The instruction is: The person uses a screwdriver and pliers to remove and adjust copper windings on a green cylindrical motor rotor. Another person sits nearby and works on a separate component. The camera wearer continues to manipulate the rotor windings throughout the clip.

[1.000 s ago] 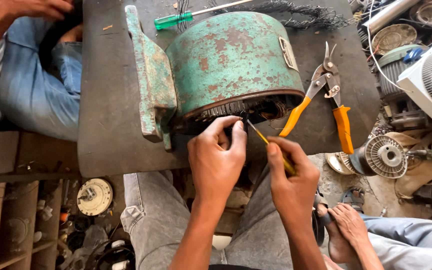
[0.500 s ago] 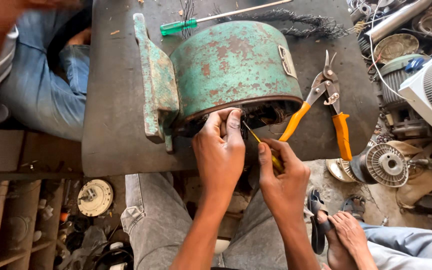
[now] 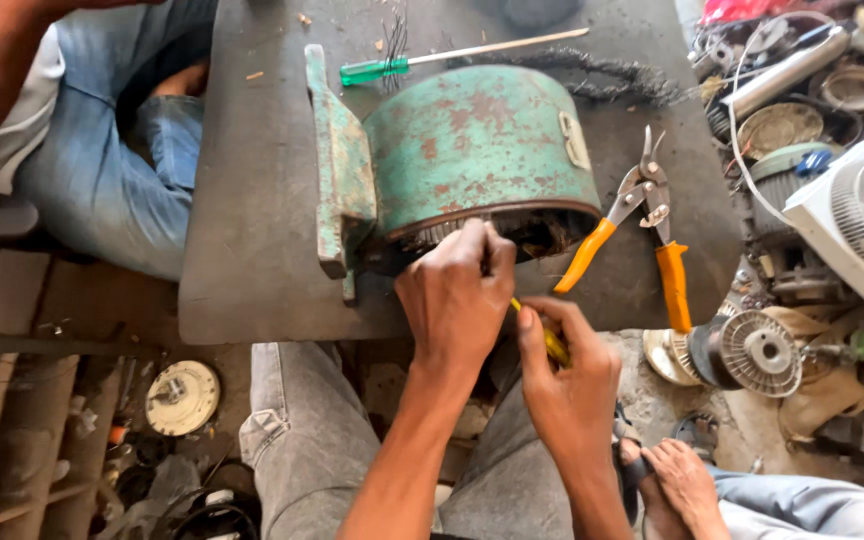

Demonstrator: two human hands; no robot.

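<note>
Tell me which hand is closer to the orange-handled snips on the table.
Right. The right hand, holding a yellow-handled tool, sits just below-left of the orange-handled snips; the left hand is farther left, at the green motor housing.

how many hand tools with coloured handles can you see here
3: a green-handled screwdriver lying on the table behind the green motor housing; orange-handled snips to its right; a yellow-handled tool in the right hand. More may lie hidden in the clutter.

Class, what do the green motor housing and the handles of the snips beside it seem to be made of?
Green motor housing: probably cast metal, painted green, with the paint chipped to rusty brown patches. Snips: bare grey metal blades; the orange handles look like smooth plastic or rubber coating, though which one is unclear.
</note>
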